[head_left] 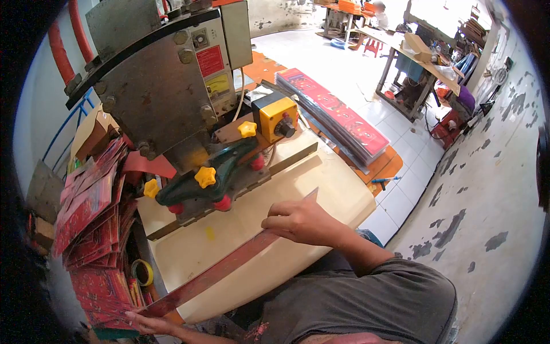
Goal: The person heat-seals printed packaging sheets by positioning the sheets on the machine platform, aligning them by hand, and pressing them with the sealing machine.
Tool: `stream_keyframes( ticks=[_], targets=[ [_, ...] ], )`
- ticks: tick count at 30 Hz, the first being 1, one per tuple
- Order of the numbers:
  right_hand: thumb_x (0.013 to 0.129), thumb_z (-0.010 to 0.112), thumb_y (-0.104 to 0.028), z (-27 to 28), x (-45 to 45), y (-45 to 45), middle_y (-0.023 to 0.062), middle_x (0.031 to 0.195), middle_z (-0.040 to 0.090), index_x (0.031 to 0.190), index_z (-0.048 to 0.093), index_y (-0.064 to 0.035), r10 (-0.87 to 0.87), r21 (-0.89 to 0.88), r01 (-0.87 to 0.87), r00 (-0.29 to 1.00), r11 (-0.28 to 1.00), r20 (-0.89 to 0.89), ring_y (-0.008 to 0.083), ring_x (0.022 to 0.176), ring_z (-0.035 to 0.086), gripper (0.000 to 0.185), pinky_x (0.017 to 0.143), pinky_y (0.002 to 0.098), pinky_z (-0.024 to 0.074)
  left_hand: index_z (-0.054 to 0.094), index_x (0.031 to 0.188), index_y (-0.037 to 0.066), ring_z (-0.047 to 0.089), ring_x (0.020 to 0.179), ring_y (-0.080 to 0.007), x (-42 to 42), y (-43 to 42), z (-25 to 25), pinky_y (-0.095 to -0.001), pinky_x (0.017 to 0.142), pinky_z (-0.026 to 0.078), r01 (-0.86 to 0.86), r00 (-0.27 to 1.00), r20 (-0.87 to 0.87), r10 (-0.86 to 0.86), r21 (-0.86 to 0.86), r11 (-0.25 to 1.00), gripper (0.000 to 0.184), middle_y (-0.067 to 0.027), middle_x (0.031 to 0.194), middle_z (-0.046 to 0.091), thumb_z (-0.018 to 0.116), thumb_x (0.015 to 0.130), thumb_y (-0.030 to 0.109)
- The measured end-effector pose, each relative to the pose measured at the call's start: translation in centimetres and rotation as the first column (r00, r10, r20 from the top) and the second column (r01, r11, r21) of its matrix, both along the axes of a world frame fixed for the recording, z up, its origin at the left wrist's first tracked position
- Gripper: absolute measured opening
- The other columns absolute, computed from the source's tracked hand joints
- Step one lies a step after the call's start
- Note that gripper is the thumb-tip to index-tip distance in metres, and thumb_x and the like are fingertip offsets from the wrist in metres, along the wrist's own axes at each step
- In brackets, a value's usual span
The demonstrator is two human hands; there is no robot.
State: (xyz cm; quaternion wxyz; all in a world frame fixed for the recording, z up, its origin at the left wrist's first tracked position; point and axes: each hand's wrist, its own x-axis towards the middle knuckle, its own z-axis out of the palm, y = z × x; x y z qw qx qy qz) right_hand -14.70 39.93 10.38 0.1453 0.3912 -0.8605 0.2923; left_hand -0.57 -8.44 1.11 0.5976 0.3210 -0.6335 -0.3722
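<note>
A long, narrow red printed strip [220,270] with a glossy surface slants across the cream table of a machine. My right hand [303,222] is closed over its upper right part, fingers bent and pinching it. At the strip's lower left end, my left hand [150,324] grips the edge with its fingertips, close to a heap of red printed sheets [91,209]. Above the strip stands the press head [154,86], with a dark green clamp plate [232,172] carrying yellow star knobs [205,177] and red feet.
A yellow control box [275,117] with a black knob sits on the machine. Behind it lies a stack of long red printed sheets [338,114]. A tape roll [142,272] is beside the heap. A peeling wall [475,229] rises at right; a cluttered workbench [427,63] stands farther back.
</note>
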Motion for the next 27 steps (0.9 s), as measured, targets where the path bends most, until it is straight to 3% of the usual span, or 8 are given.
stream_keyframes(
  ticks=[2,9,12,15,18,21,23,27],
  targets=[
    [0.084,0.065,-0.009,0.0,0.0,-0.4,0.0081,0.095,0.064,0.101,0.067,-0.0101,0.005,0.028,-0.005,1.000,1.000,-0.003,0.0284,0.083,0.069,0.017,0.066,0.0416,0.0560,0.057,0.070,-0.001,0.048,0.065,-0.0178,-0.2,0.9,0.5,-0.0337,0.061,0.043,0.068,0.997,0.023,-0.068,-0.012,0.998,0.060,-0.0057,0.067,0.054,0.049,0.108,0.044],
    [0.089,0.069,-0.012,0.2,0.1,-1.9,0.0049,0.093,0.064,0.100,0.066,-0.0101,0.053,-0.011,-0.053,0.999,0.999,-0.002,0.0243,0.086,0.068,0.011,0.069,0.0379,0.0527,0.055,0.069,0.001,0.046,0.063,-0.0168,-1.6,2.3,0.5,-0.0326,0.057,0.040,0.065,0.997,-0.039,-0.061,0.114,0.991,0.058,-0.0049,0.067,0.051,0.050,0.108,0.044],
    [0.091,0.067,-0.012,0.5,0.2,-2.1,0.0058,0.094,0.064,0.101,0.065,-0.0098,0.052,-0.012,-0.051,0.997,0.999,0.051,0.0248,0.086,0.068,0.011,0.069,0.0379,0.0529,0.062,0.076,0.005,0.055,0.073,-0.0179,-2.0,2.6,0.1,-0.0382,0.078,0.046,0.043,0.999,-0.036,-0.039,0.125,0.991,0.054,-0.0036,0.074,0.058,0.045,0.108,0.046],
    [0.094,0.066,-0.010,0.4,0.3,-1.9,0.0068,0.093,0.065,0.102,0.063,-0.0082,0.050,-0.124,-0.031,0.987,0.992,0.151,0.0240,0.084,0.069,0.009,0.068,0.0367,0.0535,0.067,0.085,0.012,0.061,0.094,-0.0186,-2.0,3.5,0.2,-0.0503,0.107,0.033,-0.074,0.990,0.132,0.055,0.145,0.987,0.053,0.0003,0.086,0.066,0.040,0.108,0.051],
    [0.097,0.064,-0.009,0.6,0.3,-0.8,0.0079,0.089,0.066,0.102,0.062,-0.0057,0.097,-0.304,-0.010,0.958,0.953,0.271,0.0221,0.081,0.071,0.006,0.068,0.0345,0.0540,0.070,0.090,0.019,0.059,0.112,-0.0186,-1.5,2.5,-0.6,-0.0584,0.118,0.007,-0.069,0.958,0.287,0.027,0.139,0.988,0.054,0.0056,0.095,0.069,0.033,0.109,0.055],
    [0.099,0.063,-0.009,1.4,0.2,0.9,0.0090,0.085,0.067,0.101,0.062,-0.0036,0.113,-0.381,0.046,0.917,0.923,0.384,0.0205,0.079,0.072,0.005,0.069,0.0326,0.0544,0.069,0.088,0.012,0.062,0.099,-0.0189,-1.9,2.6,-0.2,-0.0501,0.113,0.030,-0.096,0.964,0.254,0.073,0.080,0.992,0.056,0.0001,0.094,0.070,0.036,0.110,0.052],
    [0.099,0.064,-0.009,2.3,0.0,2.2,0.0100,0.085,0.068,0.098,0.063,-0.0016,0.031,-0.357,0.114,0.926,0.927,0.375,0.0198,0.080,0.072,0.007,0.070,0.0318,0.0536,0.066,0.086,0.003,0.062,0.086,-0.0177,-2.0,2.9,0.8,-0.0357,0.095,0.047,-0.098,0.989,0.133,0.068,0.234,0.967,0.056,-0.0069,0.094,0.070,0.041,0.110,0.047],
    [0.097,0.066,-0.008,1.9,-0.4,5.3,0.0103,0.085,0.067,0.099,0.065,-0.0008,-0.128,-0.336,0.247,0.932,0.909,0.339,0.0182,0.075,0.065,0.007,0.069,0.0300,0.0491,0.070,0.098,-0.007,0.062,0.083,-0.0181,-0.5,-0.9,-0.4,-0.0275,0.080,0.051,-0.270,0.934,0.258,0.247,0.056,0.961,0.055,-0.0148,0.098,0.071,0.048,0.109,0.042]
  ],
)
